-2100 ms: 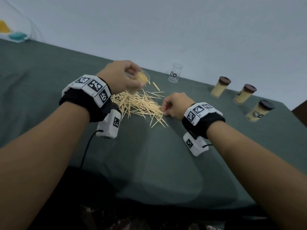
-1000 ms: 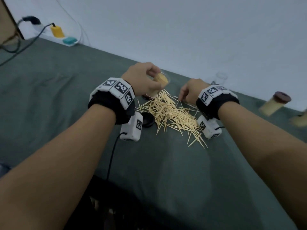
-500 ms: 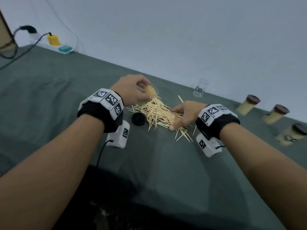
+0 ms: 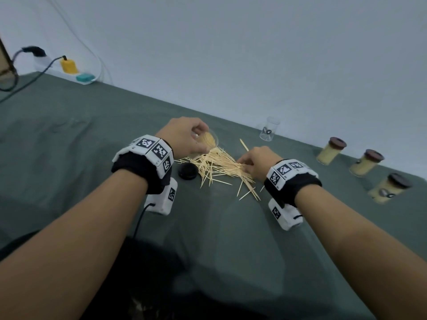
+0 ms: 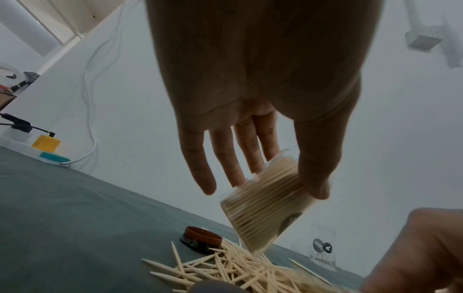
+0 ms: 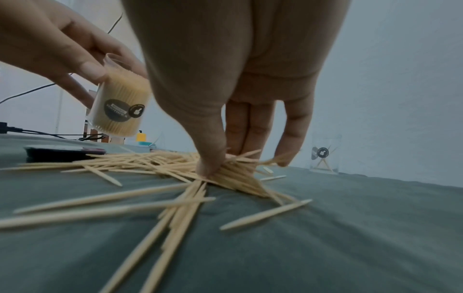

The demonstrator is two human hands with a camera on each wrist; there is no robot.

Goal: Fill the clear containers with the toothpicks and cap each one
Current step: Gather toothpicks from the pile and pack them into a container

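My left hand grips a clear container packed with toothpicks. It is held tilted just above the loose toothpick pile; in the left wrist view the thumb and fingers hold the container near its open rim. My right hand is down on the right part of the pile, and its thumb and fingers pinch a bunch of toothpicks. A dark cap lies on the cloth left of the pile. Another clear container, holding only a couple of toothpicks, stands by the wall.
Three filled, brown-capped containers stand in a row at the right. A power strip with plugs and cables sits at the back left. Green cloth covers the table, with a wall close behind.
My right hand went from the far side of the pile to lying over it, and now pinches a bunch at its right part. My left hand keeps holding the tilted container.
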